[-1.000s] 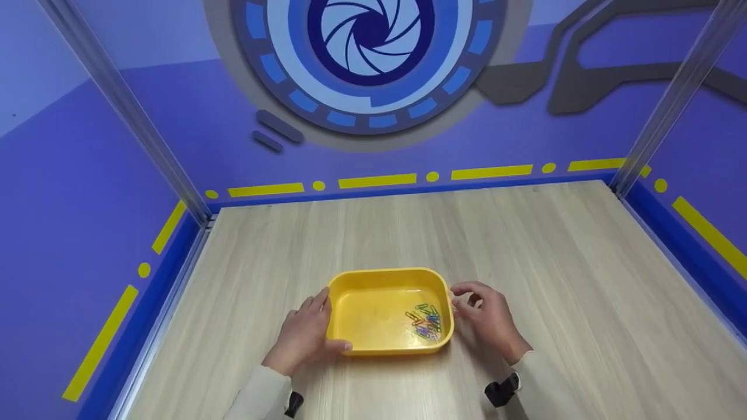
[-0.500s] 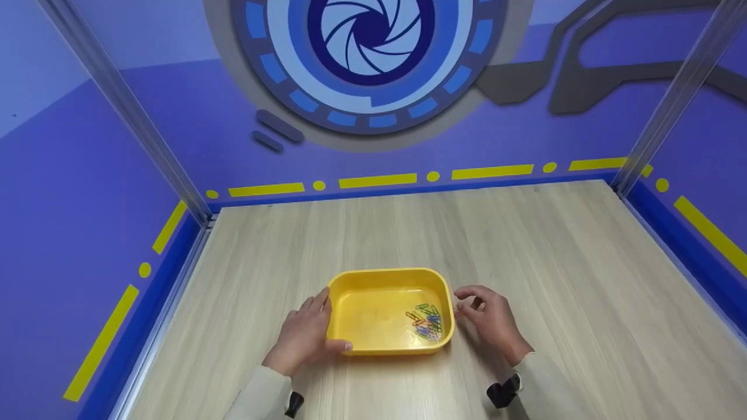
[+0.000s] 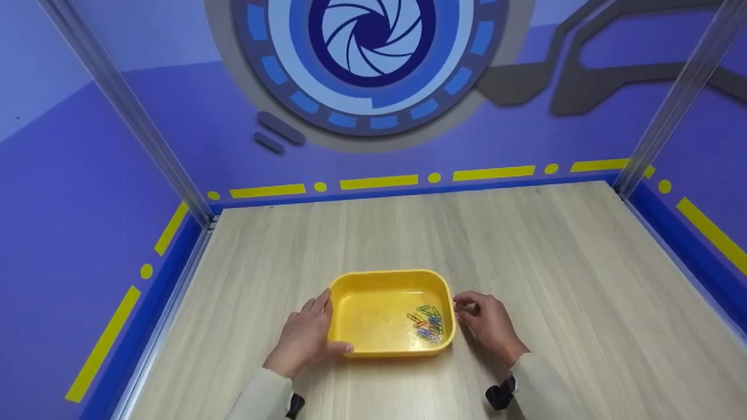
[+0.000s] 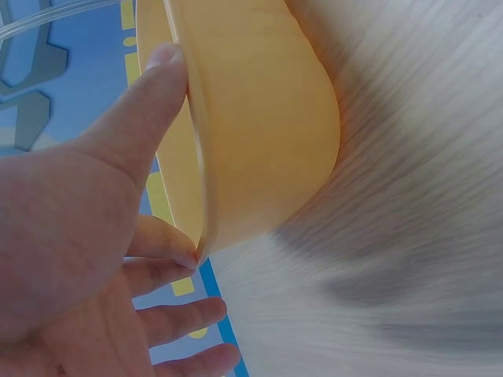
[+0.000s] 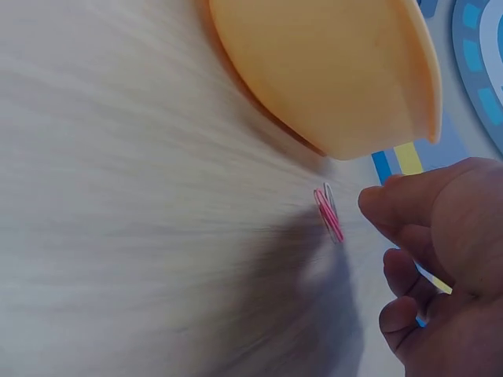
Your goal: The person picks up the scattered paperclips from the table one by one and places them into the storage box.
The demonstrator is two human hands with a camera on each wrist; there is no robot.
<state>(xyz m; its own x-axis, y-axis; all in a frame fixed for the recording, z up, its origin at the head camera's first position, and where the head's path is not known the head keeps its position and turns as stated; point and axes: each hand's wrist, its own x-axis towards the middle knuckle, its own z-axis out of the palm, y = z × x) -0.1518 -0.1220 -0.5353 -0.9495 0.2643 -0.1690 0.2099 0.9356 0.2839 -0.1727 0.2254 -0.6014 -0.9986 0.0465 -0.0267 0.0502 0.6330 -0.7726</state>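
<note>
A yellow plastic tray point(image 3: 373, 353) stands on the wooden table, with several coloured paper clips point(image 3: 429, 324) lying inside at its right end. My left hand point(image 3: 303, 335) holds the tray's left end. In the left wrist view its thumb point(image 4: 149, 94) lies over the rim and the index fingertip meets the corner, the other fingers spread beyond. My right hand point(image 3: 489, 324) is at the tray's right side, fingers loosely bent. In the right wrist view, pink and whitish paper clips point(image 5: 328, 214) lie on the table just beyond the fingertips; nothing shows between these.
The wood-grain table top point(image 3: 262, 251) stretches out around the tray. Blue-purple panels with yellow dashes point(image 3: 379, 182) enclose the back and both sides, with metal posts point(image 3: 152, 134) at the corners. Black wrist devices point(image 3: 501, 394) sit at both sleeves.
The right hand's fingertips have shifted slightly outward from the tray rim and lower, index nearer the thumb. The left hand and tray keep their place.
</note>
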